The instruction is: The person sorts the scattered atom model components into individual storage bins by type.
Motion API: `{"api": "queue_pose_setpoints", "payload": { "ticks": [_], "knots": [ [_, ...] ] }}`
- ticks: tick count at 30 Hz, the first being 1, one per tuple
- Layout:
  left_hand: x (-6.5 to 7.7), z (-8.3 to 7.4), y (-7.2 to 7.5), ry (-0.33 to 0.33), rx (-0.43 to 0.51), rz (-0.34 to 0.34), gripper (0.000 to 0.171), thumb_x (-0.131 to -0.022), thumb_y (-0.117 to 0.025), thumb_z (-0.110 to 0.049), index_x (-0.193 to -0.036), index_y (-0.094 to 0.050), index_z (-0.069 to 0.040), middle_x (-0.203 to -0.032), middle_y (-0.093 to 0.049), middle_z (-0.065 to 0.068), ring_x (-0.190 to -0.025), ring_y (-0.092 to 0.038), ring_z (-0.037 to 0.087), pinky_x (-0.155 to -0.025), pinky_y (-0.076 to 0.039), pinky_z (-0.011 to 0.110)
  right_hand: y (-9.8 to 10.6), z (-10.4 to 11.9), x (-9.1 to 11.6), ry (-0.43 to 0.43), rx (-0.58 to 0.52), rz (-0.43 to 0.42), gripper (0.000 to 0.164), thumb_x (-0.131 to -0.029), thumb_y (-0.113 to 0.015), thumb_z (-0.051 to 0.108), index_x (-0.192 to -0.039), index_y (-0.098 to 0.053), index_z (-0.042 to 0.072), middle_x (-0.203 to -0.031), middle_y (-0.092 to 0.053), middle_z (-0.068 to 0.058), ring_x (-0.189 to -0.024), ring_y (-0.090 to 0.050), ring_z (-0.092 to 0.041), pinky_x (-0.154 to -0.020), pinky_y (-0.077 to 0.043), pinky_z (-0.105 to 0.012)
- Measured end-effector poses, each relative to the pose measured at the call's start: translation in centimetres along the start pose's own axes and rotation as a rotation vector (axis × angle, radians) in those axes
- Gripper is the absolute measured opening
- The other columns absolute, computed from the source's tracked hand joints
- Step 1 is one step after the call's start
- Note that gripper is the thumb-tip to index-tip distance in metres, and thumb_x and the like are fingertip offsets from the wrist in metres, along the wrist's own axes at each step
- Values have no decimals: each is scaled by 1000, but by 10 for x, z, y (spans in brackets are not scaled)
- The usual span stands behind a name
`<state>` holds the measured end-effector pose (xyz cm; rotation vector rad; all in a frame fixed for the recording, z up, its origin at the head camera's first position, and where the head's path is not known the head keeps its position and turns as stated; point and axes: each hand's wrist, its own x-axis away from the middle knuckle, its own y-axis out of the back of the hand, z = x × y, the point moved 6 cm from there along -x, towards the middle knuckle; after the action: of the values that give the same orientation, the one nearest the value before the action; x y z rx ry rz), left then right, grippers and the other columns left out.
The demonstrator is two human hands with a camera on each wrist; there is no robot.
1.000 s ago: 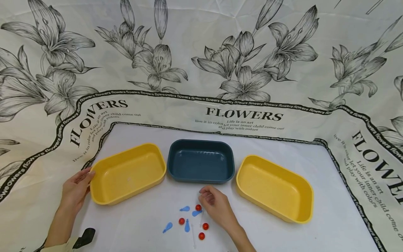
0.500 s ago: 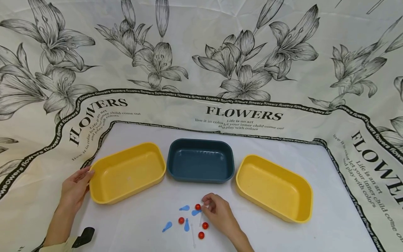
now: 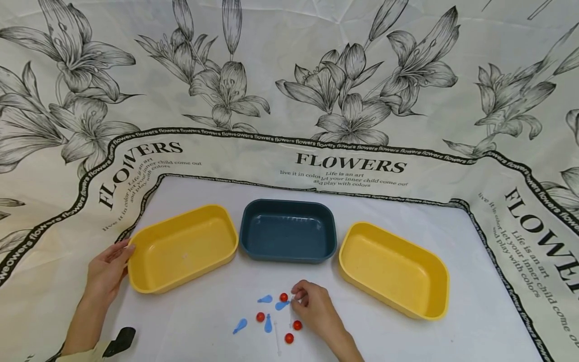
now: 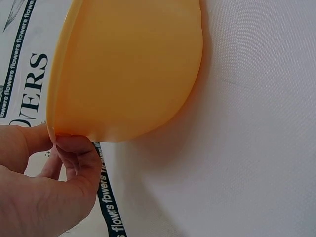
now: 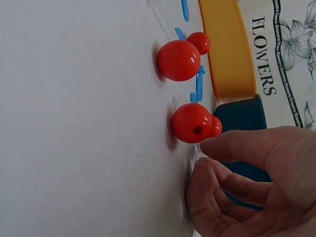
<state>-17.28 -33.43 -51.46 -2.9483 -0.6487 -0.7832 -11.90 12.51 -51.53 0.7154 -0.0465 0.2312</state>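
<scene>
In the head view my left hand (image 3: 105, 274) pinches the near left rim of a yellow basin (image 3: 183, 261), thumb on one side of the wall and fingers on the other, as the left wrist view also shows. My right hand (image 3: 316, 304) is low over the table among small parts. Its thumb and index finger pinch a thin clear stick (image 5: 197, 152). Just beside those fingertips lies a red ball (image 5: 190, 123) with a hole in it. Close by are a second red ball (image 3: 283, 297) and a blue drop-shaped piece (image 3: 282, 305).
A dark blue basin (image 3: 289, 256) stands in the middle, and another yellow basin (image 3: 393, 296) to its right. More red balls (image 3: 289, 338), several blue drop-shaped pieces (image 3: 240, 326) and another clear stick (image 3: 278, 339) lie in front. A flower-printed cloth (image 3: 353, 115) rises behind the table.
My right hand has come down and slightly nearer me, onto the clear stick, which has shifted a little right along with one red ball. The left hand stays on the yellow basin.
</scene>
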Motion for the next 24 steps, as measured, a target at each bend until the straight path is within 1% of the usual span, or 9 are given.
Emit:
{"api": "queue_pose_setpoints", "payload": {
  "ticks": [6, 10, 13, 16, 20, 24],
  "knots": [
    [-2, 0, 0, 8, 7, -3, 74, -79, -73, -39, -142, -42, -16, -104, -49, -9, -85, -54, 3, -66, -51, 14, 3, 1, -3, -10, 20, -17, 8, -81, -70, 6, -87, -65, 8, -73, -58, 5, -64, -53, -7, -60, -49, -19],
    [-2, 0, 0, 11, -14, -9, 76, -80, -72, -40, -144, -40, -16, -104, -49, -8, -86, -53, 5, -65, -51, 14, 4, 1, -5, -11, 41, -30, 7, -80, -70, 5, -83, -65, 8, -70, -58, 5, -63, -53, -6, -60, -49, -18],
    [-2, 0, 0, 13, -24, -15, 75, -81, -71, -40, -144, -40, -15, -105, -49, -8, -87, -53, 6, -64, -51, 14, 4, 1, -7, -21, 67, -30, 6, -82, -69, 6, -82, -65, 10, -70, -57, 6, -63, -52, -6, -60, -48, -18],
    [-2, 0, 0, 10, -30, -14, 75, -81, -71, -40, -145, -39, -15, -106, -49, -8, -88, -53, 6, -65, -51, 13, 5, 3, -9, -23, 88, -37, 5, -82, -69, 6, -82, -65, 9, -70, -57, 6, -64, -52, -6, -59, -48, -18],
    [-2, 0, 0, 9, -34, -17, 73, -83, -69, -39, -145, -39, -15, -107, -49, -8, -89, -53, 7, -65, -51, 13, 7, 6, -10, -19, 97, -59, 5, -81, -68, 4, -81, -64, 6, -68, -59, 4, -62, -53, -6, -58, -47, -19],
    [-2, -1, 0, 10, -21, -17, 70, -84, -69, -37, -144, -40, -16, -105, -50, -8, -86, -53, 5, -66, -51, 14, 9, 7, -12, -38, 117, -85, 8, -78, -68, 2, -78, -63, 8, -65, -59, 5, -60, -52, -6, -56, -46, -19]
  ]
}}
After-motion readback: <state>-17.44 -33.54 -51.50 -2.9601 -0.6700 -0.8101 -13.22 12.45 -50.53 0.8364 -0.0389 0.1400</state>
